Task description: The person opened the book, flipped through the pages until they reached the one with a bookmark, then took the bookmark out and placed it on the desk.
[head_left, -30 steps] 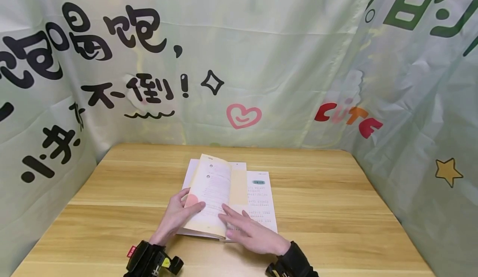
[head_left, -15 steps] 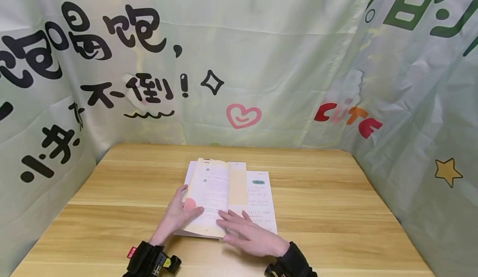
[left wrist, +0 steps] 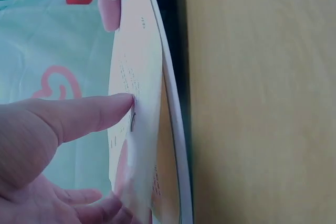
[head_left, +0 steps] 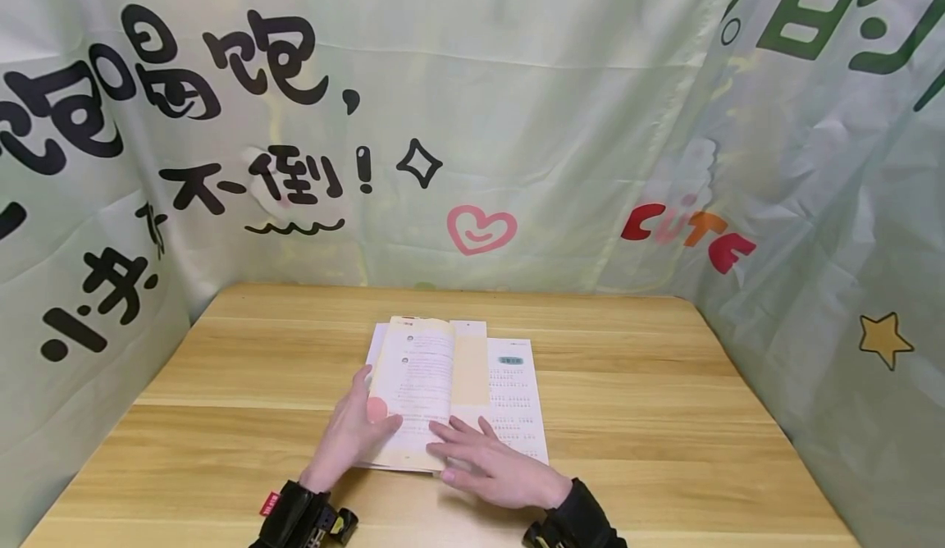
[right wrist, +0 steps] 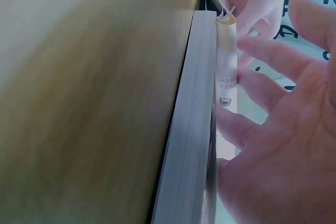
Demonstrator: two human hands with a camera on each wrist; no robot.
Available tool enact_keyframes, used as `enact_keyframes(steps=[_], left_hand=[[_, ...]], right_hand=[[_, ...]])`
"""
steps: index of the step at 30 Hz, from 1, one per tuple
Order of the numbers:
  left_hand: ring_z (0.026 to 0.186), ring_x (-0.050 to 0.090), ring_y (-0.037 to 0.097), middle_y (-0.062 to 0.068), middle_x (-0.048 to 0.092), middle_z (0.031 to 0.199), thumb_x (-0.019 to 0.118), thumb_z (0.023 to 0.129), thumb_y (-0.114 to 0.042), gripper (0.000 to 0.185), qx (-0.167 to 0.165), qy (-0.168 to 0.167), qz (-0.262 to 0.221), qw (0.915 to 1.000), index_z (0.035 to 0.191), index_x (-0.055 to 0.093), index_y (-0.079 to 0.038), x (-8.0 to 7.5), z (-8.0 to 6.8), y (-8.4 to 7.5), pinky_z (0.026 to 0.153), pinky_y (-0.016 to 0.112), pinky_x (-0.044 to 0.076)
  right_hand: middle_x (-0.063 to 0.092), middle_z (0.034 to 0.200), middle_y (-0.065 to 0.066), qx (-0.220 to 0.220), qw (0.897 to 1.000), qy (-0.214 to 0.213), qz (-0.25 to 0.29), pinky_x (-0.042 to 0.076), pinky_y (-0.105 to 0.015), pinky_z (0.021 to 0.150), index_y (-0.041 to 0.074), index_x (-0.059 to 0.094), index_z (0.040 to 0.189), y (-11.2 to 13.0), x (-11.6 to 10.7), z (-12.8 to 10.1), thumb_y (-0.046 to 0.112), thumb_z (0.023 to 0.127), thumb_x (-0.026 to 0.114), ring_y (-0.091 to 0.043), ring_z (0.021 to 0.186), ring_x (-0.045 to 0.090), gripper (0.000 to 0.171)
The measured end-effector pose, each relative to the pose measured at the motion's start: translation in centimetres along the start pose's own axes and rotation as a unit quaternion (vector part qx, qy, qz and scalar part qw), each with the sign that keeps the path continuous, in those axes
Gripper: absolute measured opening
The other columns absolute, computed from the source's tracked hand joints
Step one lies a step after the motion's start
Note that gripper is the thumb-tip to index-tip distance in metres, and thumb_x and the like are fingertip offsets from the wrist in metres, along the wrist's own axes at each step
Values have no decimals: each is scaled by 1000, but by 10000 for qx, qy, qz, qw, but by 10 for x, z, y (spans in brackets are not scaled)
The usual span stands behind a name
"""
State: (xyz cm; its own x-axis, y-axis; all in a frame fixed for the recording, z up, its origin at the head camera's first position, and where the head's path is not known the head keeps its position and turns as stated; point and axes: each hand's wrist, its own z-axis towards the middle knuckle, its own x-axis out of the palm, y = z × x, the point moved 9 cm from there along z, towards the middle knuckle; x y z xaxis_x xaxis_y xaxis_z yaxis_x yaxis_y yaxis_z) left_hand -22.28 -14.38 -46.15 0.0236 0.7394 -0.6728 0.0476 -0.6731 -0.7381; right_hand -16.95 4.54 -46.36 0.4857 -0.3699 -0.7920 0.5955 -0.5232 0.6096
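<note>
An open book (head_left: pixel 517 392) lies in the middle of the wooden table, with a narrower printed page (head_left: pixel 417 367) turned over its left side. My left hand (head_left: pixel 343 433) holds this page's left edge. In the left wrist view its thumb presses the printed face, and the other fingers (left wrist: pixel 86 211) reach round the edge, partly hidden. My right hand (head_left: pixel 498 466) lies over the lower middle of the book, fingers spread and fairly straight. The right wrist view shows its fingertips at the page near the fold, beside the thick page block (right wrist: pixel 189 114).
Bare wood of the table (head_left: pixel 664 417) surrounds the book on both sides. A pale printed cloth (head_left: pixel 561 138) hangs behind the table and along its sides. A black wrist camera band sits on each wrist (head_left: pixel 295 515).
The turned page has come down lower and flatter on the left. My left hand has gone with it slightly. My right hand has shifted a little toward the near edge.
</note>
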Motion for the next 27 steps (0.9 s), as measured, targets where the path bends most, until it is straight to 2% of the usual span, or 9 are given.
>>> enact_keyframes(steps=[3, 8, 12, 17, 19, 23, 26, 27], left_hand=[[139, 38, 56, 37, 32, 155, 79, 81, -17, 97, 100, -51, 90, 9999, 156, 21, 5, 1, 0, -2, 109, 72, 38], [139, 40, 54, 34, 40, 152, 75, 84, -16, 84, 341, -99, 261, 9990, 153, 32, 4, 4, -1, -6, 112, 70, 36], [140, 42, 51, 32, 44, 151, 70, 85, -11, 67, 832, -102, 338, 9959, 146, 45, 3, 8, -4, -15, 116, 67, 33], [143, 40, 49, 30, 40, 155, 63, 87, 0, 53, 1411, 193, 221, 9896, 140, 54, 1, 17, -10, -27, 118, 65, 33], [146, 36, 48, 29, 38, 157, 59, 88, 4, 53, 1609, 389, 128, 9861, 141, 54, 1, 22, -13, -31, 120, 66, 29], [149, 33, 45, 26, 36, 159, 53, 87, 10, 57, 1971, 682, -9, 9780, 143, 50, 3, 27, -15, -36, 122, 67, 21], [151, 32, 41, 22, 34, 161, 54, 93, 3, 54, 2068, 852, -72, 9746, 146, 47, 2, 31, -14, -37, 124, 65, 18], [151, 31, 39, 20, 33, 162, 55, 95, -1, 53, 2066, 906, -86, 9742, 147, 46, 2, 32, -14, -36, 124, 65, 17]], right_hand=[[32, 166, 1, -12, 10000, -1, -24, 16, -69, 122, 21, 52, 148, 0, 0, -1, 43, 107, 40, -31, 155, 27, 48], [32, 166, 1, -11, 10000, 23, -21, 16, -70, 122, 22, 52, 148, 1, -1, 0, 43, 107, 41, -31, 155, 27, 47], [32, 166, 0, 7, 10000, 77, 32, 15, -69, 123, 21, 51, 148, 2, -2, 1, 42, 107, 41, -32, 155, 26, 47], [35, 164, -1, -37, 9998, 60, 204, 17, -68, 124, 19, 51, 148, 5, -6, 1, 41, 107, 41, -32, 155, 27, 48], [40, 162, -2, -51, 9992, -85, 394, 19, -66, 124, 17, 53, 147, 4, -11, 0, 40, 107, 42, -30, 153, 32, 47], [57, 149, -4, -7, 9938, -668, 889, 38, -51, 121, 11, 58, 142, -1, -28, -1, 36, 107, 45, -27, 142, 50, 44], [65, 139, -7, 164, 9854, -1236, 1155, 48, -45, 112, 7, 62, 136, -11, -43, -3, 32, 107, 47, -27, 132, 60, 41], [67, 136, -8, 260, 9817, -1428, 1233, 50, -46, 111, 6, 64, 133, -15, -48, -5, 32, 106, 49, -28, 129, 62, 40]])
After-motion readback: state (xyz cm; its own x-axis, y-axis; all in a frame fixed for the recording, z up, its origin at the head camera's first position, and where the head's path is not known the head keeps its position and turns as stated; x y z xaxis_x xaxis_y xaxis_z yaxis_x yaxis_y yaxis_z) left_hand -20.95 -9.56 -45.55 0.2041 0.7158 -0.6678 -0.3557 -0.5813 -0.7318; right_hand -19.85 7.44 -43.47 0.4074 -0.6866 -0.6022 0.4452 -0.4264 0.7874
